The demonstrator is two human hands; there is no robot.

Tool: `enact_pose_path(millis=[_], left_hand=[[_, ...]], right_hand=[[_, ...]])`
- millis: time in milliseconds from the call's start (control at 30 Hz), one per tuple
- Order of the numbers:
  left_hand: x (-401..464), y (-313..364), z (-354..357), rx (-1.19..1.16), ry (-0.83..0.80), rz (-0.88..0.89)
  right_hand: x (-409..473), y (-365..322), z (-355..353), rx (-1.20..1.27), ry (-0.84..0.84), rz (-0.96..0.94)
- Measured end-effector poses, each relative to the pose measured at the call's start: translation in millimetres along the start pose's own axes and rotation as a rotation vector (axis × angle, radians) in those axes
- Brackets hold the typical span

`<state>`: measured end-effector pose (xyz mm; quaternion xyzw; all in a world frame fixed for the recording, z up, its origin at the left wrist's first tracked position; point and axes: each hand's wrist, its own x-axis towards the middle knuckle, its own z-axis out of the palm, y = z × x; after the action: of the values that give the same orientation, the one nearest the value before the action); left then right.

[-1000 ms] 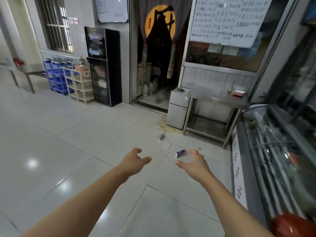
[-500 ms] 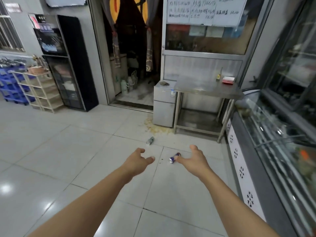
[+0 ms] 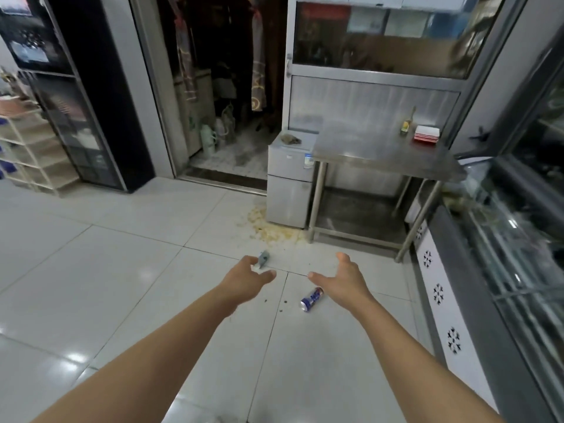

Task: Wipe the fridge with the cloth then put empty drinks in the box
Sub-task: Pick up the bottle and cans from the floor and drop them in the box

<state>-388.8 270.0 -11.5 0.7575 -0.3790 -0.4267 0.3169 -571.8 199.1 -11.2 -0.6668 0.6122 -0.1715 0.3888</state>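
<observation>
A small silver fridge (image 3: 288, 181) stands against the wall beside a steel table, with a crumpled grey-brown cloth (image 3: 291, 138) lying on its top. Two drink cans lie on the tiled floor: a blue one (image 3: 312, 298) just below my right hand and a grey one (image 3: 263, 259) partly hidden behind my left hand's fingers. My left hand (image 3: 245, 280) and my right hand (image 3: 343, 277) are stretched out in front of me, fingers loosely spread, holding nothing. No box is in view.
A steel table (image 3: 381, 151) with red-and-white plates (image 3: 426, 135) and a small bottle (image 3: 405, 126) stands right of the fridge. A yellowish spill (image 3: 268, 227) stains the floor before the fridge. A glass display counter (image 3: 503, 254) runs along the right; a dark doorway (image 3: 225, 102) opens behind.
I have moved closer to the fridge and the cans; the view has shifted forward and down. Both hands stay stretched out and empty, now over the cans.
</observation>
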Motion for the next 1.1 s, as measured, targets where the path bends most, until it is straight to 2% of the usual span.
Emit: enact_pose_path(millis=[333, 500, 733, 1100], left_hand=[[207.5, 49.9, -52.0, 0.06, -0.236, 0.092], [288.7, 57.6, -59.9, 0.113, -0.338, 0.05], [395.6, 74.5, -32.2, 0.211, -0.421, 0.015], [571.8, 117.9, 55.4, 0.295, -0.533, -0.071]], right_hand=[[165.0, -45.4, 28.8, 0.083, 0.114, 0.216], [226.2, -48.0, 41.3, 0.099, 0.132, 0.32], [315.5, -26.6, 48.8, 0.147, 0.155, 0.434], [487.9, 33.6, 48.1, 0.243, 0.143, 0.598]])
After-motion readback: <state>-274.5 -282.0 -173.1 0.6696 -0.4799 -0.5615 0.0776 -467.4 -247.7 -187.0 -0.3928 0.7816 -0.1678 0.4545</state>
